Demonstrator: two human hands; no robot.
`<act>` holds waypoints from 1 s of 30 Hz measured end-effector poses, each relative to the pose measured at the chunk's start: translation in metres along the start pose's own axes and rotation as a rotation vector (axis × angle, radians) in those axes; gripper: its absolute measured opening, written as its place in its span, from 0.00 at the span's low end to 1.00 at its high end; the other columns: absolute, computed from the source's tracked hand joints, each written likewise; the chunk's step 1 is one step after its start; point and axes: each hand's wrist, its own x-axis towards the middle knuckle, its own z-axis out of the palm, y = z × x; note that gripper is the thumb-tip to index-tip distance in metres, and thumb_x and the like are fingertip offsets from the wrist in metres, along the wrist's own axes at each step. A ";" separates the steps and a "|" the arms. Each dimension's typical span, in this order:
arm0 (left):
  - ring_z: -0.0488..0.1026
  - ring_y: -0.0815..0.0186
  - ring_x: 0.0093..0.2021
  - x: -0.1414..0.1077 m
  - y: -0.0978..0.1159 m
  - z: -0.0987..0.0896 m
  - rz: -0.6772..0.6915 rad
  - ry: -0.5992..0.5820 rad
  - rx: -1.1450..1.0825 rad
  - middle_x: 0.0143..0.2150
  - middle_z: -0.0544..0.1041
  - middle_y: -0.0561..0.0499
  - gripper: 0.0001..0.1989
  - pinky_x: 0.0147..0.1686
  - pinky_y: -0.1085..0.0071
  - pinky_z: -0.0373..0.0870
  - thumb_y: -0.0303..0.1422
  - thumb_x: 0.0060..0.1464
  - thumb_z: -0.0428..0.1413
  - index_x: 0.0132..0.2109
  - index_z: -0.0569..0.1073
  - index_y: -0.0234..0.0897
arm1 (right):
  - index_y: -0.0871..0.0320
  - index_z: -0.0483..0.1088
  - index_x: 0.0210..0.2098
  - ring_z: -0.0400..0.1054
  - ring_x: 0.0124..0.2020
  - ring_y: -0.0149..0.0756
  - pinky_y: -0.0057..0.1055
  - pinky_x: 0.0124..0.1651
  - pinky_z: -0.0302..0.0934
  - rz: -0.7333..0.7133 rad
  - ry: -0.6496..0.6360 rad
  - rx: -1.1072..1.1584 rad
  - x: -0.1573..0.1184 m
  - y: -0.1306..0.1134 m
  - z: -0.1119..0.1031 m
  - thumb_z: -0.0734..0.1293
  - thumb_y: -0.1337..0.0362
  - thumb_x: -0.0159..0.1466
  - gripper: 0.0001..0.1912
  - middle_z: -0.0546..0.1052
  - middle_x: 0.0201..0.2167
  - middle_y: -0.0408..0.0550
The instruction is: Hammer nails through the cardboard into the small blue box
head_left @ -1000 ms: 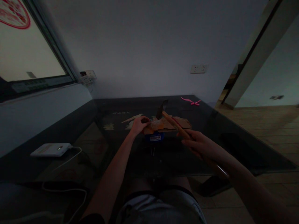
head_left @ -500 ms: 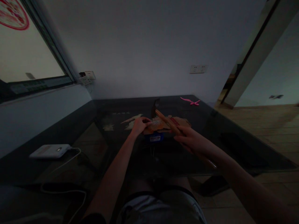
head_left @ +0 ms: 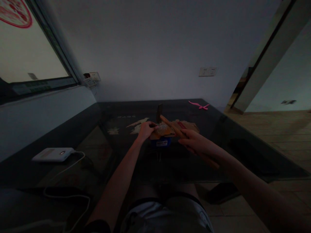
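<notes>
My right hand [head_left: 195,140] is wrapped round the wooden handle of a hammer [head_left: 170,124]. Its dark head [head_left: 159,113] stands at the far end of the handle, just above a torn piece of brown cardboard [head_left: 186,126] with a red print. At the cardboard's left end, the fingers of my left hand [head_left: 147,128] are closed on its edge; dim light hides whether something small is pinched there too. Under the cardboard sits a blue box [head_left: 160,142] with a white label. Whether the hammer head touches the cardboard is hard to see.
The dark glossy table [head_left: 136,165] carries a white power bank [head_left: 53,154] with a cable at the left. A pink ribbon-like thing [head_left: 200,105] lies at the back right, and a dark flat object [head_left: 252,155] near the right edge. Two thin pale slivers [head_left: 158,157] lie before the box.
The hammer head has tilted slightly and shifted a little left. My left hand keeps its place at the cardboard. The whole view has shifted slightly.
</notes>
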 end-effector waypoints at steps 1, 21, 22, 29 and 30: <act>0.75 0.61 0.35 0.000 -0.001 0.000 0.000 -0.001 0.002 0.34 0.79 0.47 0.06 0.39 0.66 0.70 0.30 0.47 0.61 0.35 0.78 0.33 | 0.59 0.62 0.39 0.54 0.08 0.21 0.16 0.09 0.49 0.014 -0.009 -0.002 0.001 0.000 0.001 0.60 0.70 0.58 0.09 0.60 0.12 0.30; 0.76 0.63 0.35 -0.002 -0.002 -0.003 0.095 0.005 -0.094 0.35 0.78 0.48 0.09 0.39 0.67 0.72 0.29 0.46 0.60 0.37 0.76 0.35 | 0.58 0.61 0.48 0.49 0.09 0.20 0.17 0.10 0.46 0.043 0.170 0.268 -0.056 0.032 0.006 0.63 0.60 0.60 0.18 0.57 0.14 0.30; 0.76 0.64 0.36 -0.003 -0.003 -0.002 0.105 0.004 -0.129 0.36 0.78 0.48 0.10 0.38 0.67 0.72 0.29 0.45 0.60 0.39 0.75 0.35 | 0.58 0.61 0.49 0.49 0.09 0.20 0.17 0.11 0.46 0.044 0.169 0.297 -0.059 0.039 0.010 0.63 0.59 0.60 0.19 0.58 0.14 0.30; 0.75 0.65 0.39 -0.008 0.009 -0.018 0.180 0.022 -0.181 0.40 0.77 0.46 0.17 0.41 0.68 0.72 0.33 0.45 0.61 0.44 0.71 0.34 | 0.58 0.62 0.49 0.48 0.09 0.20 0.17 0.11 0.44 0.061 0.153 0.507 -0.073 0.086 0.043 0.65 0.57 0.59 0.21 0.58 0.13 0.30; 0.75 0.65 0.39 -0.010 0.012 -0.022 0.192 0.043 -0.172 0.40 0.77 0.46 0.17 0.42 0.68 0.72 0.33 0.45 0.60 0.44 0.71 0.34 | 0.58 0.62 0.48 0.48 0.09 0.20 0.17 0.11 0.45 0.063 0.155 0.558 -0.074 0.089 0.048 0.66 0.56 0.58 0.21 0.58 0.14 0.30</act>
